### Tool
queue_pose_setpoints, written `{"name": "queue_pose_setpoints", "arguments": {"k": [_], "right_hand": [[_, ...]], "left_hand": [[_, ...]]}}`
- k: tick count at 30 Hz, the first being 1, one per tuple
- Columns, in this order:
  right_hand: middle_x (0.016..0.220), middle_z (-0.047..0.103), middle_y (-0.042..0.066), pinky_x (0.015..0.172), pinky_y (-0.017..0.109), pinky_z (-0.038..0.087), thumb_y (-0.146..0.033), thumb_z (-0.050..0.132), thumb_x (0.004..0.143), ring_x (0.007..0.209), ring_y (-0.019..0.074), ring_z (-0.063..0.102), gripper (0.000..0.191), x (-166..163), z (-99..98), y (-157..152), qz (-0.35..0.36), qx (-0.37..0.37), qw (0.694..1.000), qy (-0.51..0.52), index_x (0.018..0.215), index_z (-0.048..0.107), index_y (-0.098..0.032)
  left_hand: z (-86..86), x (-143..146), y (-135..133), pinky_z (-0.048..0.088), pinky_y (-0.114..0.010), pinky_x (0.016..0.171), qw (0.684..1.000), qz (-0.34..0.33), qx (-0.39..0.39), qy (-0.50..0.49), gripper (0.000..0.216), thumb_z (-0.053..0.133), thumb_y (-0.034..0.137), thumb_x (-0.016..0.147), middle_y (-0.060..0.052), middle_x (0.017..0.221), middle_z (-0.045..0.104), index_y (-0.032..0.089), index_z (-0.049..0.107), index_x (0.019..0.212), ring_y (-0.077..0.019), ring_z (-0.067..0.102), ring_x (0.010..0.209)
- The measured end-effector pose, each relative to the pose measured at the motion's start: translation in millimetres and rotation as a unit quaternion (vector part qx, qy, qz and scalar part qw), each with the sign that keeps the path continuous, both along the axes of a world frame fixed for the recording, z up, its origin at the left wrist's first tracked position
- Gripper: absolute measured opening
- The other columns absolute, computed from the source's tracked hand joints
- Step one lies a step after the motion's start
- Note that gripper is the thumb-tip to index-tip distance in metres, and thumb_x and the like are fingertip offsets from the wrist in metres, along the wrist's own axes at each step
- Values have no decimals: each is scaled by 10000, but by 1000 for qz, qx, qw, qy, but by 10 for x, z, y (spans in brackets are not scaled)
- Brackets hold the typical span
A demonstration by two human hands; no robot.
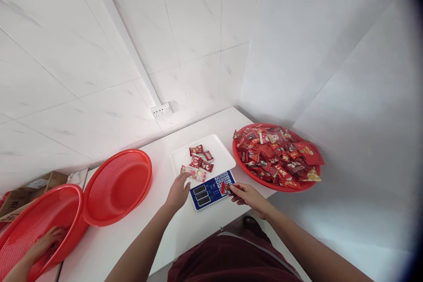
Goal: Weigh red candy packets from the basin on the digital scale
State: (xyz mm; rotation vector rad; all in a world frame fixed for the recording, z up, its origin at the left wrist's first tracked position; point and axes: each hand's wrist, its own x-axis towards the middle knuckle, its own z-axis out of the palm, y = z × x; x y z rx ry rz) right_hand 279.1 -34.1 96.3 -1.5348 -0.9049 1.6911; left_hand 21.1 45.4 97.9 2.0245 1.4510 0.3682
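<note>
- Right hand (pixel 246 194) pinches a small red packet (pixel 225 188) over the keypad (pixel 220 179).
- Left hand (pixel 179 191), fingers loosely bent, meets a pale packet (pixel 198 174) on the white tray (pixel 220 150); I cannot tell whether it grips.
- Red basin (pixel 243 167), right: heaped packets.

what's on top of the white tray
Four red packets and a pale packet. The left hand covers part of the pale packet; anything beneath the packets is hidden.

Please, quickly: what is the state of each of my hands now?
Left hand: fingertips at the pale packet; grip cannot be told.
Right hand: closed, holding at least one red packet.
</note>
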Motion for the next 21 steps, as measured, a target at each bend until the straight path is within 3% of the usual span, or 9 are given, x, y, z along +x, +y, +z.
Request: {"name": "queue_pose_setpoints", "arguments": {"k": [4, 7, 10, 17, 21], "right_hand": [[712, 587, 17, 603, 241, 404, -641, 594, 645, 652, 114, 530, 516, -47, -55, -50, 53, 9, 998, -21, 813, 628, -154], [642, 569, 6, 600, 249, 403, -639, 579, 661, 606, 112, 510, 509, -195, -58, -86, 122, 26, 992, -11, 763, 632, -143], [610, 565, 2, 597, 249, 393, -603, 574, 687, 582, 109, 492, 464, -359, 6, -110, 170, 47, 984, 9, 713, 628, -143], [600, 547, 3, 583, 249, 380, -621, 574, 665, 568, 108, 473, 481, -441, 96, -93, 183, 47, 982, 10, 698, 618, -143], [606, 553, 4, 586, 251, 381, -626, 572, 662, 574, 110, 480, 482, -385, 114, -101, 169, 42, 985, 4, 703, 622, -148]], "left_hand": [[58, -46, -391, 480, -322, 803, 990, 1, -115, -79, 338, 411, 380, 848, -64, 992, 666, 185, 583, 1064, -179, 611, 901], [57, 61, -666, 463, -319, 761, 950, 18, -252, -182, 397, 502, 442, 796, -65, 925, 661, 158, 583, 1060, -175, 597, 843], [51, 215, -839, 434, -307, 735, 917, 25, -314, -245, 411, 545, 472, 763, -56, 882, 643, 147, 590, 1012, -159, 571, 798], [131, 335, -820, 417, -296, 703, 905, 60, -300, -297, 361, 588, 466, 730, -39, 780, 630, 146, 586, 900, -147, 549, 735], [532, 93, -734, 447, -328, 721, 916, 129, -204, -322, 376, 632, 475, 692, -25, 789, 635, 192, 598, 936, -163, 569, 736]]}}
